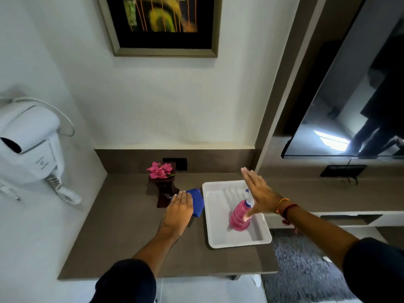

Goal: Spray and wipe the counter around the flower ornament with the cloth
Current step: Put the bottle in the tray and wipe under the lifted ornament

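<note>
Left hand (178, 212) lies palm down on the blue cloth (197, 201), fingers flat and together, pressing it to the brown table (122, 232) w/o curling round it, so no real grip, just a flat press. Cloth sits right in front of the flower ornament (161, 171), pink blooms on a dark wooden stand near the back wall, and just left of the white tray (218, 241). Tray is on the right part of the table w/ the pink spray bottle (239, 217) standing upright in it. Right hand (260, 193) hangs over the bottle's top, fingers spread straight and wide open, thumb down by the bottle's neck; can't tell if it touches, but nothing's clasped. Red and orange threads on that wrist. White hair dryer (28, 145) hangs on the left wall, framed picture (161, 25) above, dark TV (354, 106) off to the right.
</note>
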{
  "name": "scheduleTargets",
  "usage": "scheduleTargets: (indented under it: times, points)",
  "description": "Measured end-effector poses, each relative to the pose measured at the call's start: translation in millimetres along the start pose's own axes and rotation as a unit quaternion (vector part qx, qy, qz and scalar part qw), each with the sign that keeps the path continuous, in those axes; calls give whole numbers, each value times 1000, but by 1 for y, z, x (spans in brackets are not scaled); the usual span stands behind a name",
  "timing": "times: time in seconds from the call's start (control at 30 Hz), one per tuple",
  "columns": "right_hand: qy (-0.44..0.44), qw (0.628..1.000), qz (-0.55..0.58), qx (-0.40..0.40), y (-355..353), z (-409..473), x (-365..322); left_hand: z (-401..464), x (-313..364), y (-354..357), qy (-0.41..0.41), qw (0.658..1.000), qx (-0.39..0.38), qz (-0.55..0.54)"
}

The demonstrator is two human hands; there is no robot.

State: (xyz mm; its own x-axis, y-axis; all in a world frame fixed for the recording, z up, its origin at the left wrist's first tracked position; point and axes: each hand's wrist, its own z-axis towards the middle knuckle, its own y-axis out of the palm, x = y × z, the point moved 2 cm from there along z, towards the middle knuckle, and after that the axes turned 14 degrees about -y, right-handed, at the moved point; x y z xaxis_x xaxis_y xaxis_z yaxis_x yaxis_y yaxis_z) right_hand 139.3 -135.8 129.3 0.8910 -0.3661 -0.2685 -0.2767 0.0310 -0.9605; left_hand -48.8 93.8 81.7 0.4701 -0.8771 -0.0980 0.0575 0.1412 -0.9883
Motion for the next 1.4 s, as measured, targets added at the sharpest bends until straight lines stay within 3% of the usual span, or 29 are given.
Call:
scheduleTargets:
  times: [0.07,0.27,0.4,0.77,0.97,1.03,1.1,1.23,1.27,1.33,1.4]
  points:
    - [-32,998,-50,-9,-12,14,-12,1,-2,-7,-13,1000,-4,-2]
    - [-79,997,-4,-5,-20,106,-73,-12,-16,-4,-42,999,-4,-4]
    - [-98,993,-39,-61,-9,168,-116,-25,-39,11,-51,999,3,1]
    - [-26,979,-66,-191,0,254,-149,-29,-101,41,-108,992,-13,-66]
    - [8,988,-12,-153,4,264,-150,-25,-108,57,-137,984,-40,-103]
    - [22,991,-30,-132,6,264,-150,-21,-108,54,-191,970,-53,-143]
    - [34,991,-36,-123,11,265,-153,-15,-111,49,-286,932,-58,-213]
    - [65,993,4,-102,16,262,-155,6,-123,46,-457,776,-84,-428]
    - [68,993,8,-96,16,262,-156,12,-123,43,-476,751,-77,-452]
    - [69,994,9,-86,18,263,-155,23,-116,39,-473,740,-63,-473]
    - [71,994,5,-83,17,264,-153,35,-97,38,-440,772,-65,-453]
